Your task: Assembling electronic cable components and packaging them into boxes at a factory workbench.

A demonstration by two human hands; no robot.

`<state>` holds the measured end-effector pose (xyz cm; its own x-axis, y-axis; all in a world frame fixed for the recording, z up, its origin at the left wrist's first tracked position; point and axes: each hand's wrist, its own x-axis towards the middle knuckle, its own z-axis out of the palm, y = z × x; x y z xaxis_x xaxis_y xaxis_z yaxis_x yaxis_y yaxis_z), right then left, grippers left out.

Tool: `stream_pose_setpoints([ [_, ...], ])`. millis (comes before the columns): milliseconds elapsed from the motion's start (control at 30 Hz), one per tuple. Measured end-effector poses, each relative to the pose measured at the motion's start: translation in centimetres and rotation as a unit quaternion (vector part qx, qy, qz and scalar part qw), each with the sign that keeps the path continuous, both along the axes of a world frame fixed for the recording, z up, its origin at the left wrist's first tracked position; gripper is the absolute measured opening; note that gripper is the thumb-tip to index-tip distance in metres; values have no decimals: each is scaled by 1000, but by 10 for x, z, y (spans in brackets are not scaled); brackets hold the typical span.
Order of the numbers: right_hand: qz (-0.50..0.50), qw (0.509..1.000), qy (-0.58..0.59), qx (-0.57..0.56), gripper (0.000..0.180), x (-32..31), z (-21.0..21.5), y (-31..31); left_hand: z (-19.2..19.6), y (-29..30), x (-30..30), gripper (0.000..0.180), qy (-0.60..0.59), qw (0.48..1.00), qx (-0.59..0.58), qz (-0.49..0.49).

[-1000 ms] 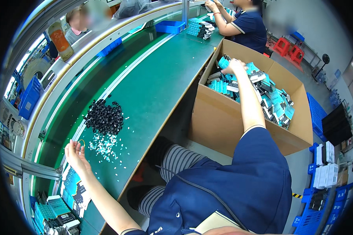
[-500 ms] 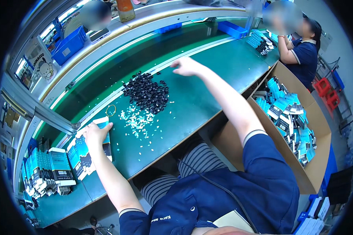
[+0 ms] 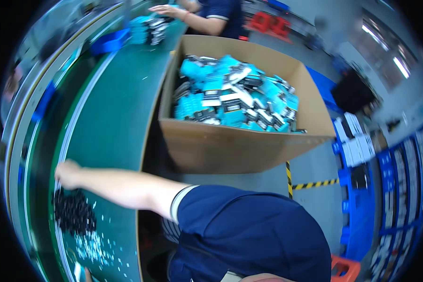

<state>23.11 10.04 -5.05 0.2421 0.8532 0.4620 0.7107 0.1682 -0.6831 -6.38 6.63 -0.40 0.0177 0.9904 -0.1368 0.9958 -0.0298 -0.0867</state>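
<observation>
My right hand (image 3: 68,173) rests on the green table (image 3: 113,117), touching the far edge of one heap of small black parts (image 3: 73,211); I cannot tell its grip. Tiny white bits (image 3: 96,246) lie scattered nearer me, and past the table's right edge stands one cardboard box (image 3: 221,145) heaped with teal-and-black packets (image 3: 235,98).

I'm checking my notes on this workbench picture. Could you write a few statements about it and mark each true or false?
1. The right hand reaches across the green table to the pile of small black parts. True.
2. The cardboard box is empty. False: it is heaped with teal and black packets.
3. White bits lie scattered beside the black parts. True.
4. The box stands on the table. False: it stands beside the table's edge.
</observation>
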Motion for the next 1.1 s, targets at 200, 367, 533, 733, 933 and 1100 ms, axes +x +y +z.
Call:
stream_pose_setpoints([
  [200,-20,986,111,121,11,11,-18,7,-7,15,124,73,-210,972,-9,-107],
  [367,-14,985,114,128,11,-8,-20,23,-4,20,125,69,-355,930,-17,-98],
  [533,-37,991,110,65,14,13,-28,20,-68,89,113,65,-499,858,-47,-115],
  [733,-19,985,154,80,14,-3,-15,30,-37,45,122,60,-651,754,-35,-80],
  [933,-53,965,147,209,9,-10,4,9,-22,23,-23,55,-758,644,99,34],
  [1100,78,964,177,184,8,-70,59,-40,0,-55,-32,26,-851,508,73,109],
])
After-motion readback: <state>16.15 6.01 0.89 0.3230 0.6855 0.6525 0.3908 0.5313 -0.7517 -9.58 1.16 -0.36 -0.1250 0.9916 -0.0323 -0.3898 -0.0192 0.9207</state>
